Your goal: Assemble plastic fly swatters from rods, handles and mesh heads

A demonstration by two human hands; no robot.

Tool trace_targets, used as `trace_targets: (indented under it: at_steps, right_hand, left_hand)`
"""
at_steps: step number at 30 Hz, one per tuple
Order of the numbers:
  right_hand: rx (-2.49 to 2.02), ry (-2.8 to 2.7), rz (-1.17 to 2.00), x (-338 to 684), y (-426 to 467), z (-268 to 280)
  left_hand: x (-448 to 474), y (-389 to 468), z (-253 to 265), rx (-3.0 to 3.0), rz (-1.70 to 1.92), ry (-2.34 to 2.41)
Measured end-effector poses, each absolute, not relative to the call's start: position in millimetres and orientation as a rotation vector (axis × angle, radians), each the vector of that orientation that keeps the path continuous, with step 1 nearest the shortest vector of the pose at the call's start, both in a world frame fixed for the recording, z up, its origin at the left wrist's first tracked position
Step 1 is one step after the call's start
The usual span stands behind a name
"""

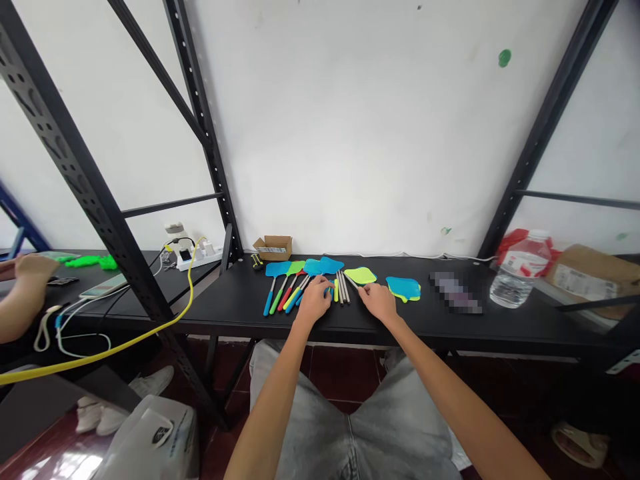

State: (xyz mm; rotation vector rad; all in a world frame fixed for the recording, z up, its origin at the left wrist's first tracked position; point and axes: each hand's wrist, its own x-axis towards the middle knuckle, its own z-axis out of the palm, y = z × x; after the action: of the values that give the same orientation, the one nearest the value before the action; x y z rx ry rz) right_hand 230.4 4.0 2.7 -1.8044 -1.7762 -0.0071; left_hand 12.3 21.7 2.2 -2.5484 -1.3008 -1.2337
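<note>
My right hand [379, 301] is closed, its fingertips on the lower end of a thin metal rod [351, 281] that slants up and left. Curled low over the table is my left hand [316, 300], beside loose blue and yellow handles [336, 291]; what its fingers hold, if anything, is hidden. Several bare metal rods [343, 288] lie between the hands. Left of them, fly swatters with a blue head [278, 269], a green head [296, 267] and coloured handles lie in a row. A loose yellow swatter head [361, 275] and stacked blue heads [404, 288] lie to the right.
A small open cardboard box [274, 247] stands at the table's back. Rightward are a blurred-out item [456, 292], a large water bottle [520, 270] and a carton [585, 280]. Dark metal posts [213, 153] frame the table [220, 307]. A yellow cable [150, 331] crosses at left, near another person's arm [25, 293].
</note>
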Motion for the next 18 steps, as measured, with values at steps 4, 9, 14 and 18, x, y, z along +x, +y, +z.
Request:
trace_targets:
  at_steps: [4,9,14,18]
  right_hand:
    - [-1.597,-1.650,0.216,243,12,1]
    - [-1.232,-1.361,0.554,255,21,-5]
    - [-1.024,-1.143,0.770,257,26,-11]
    - [-1.002,-1.109,0.793,257,26,-12]
  left_hand:
    - [12,23,2,-2.537,-1.266,-1.312]
    - [12,24,2,-2.573,-1.265,-1.268]
    - [11,22,4,-2.524,-1.241,-1.293]
    - [12,22,7,-2.474,-1.276,-1.284]
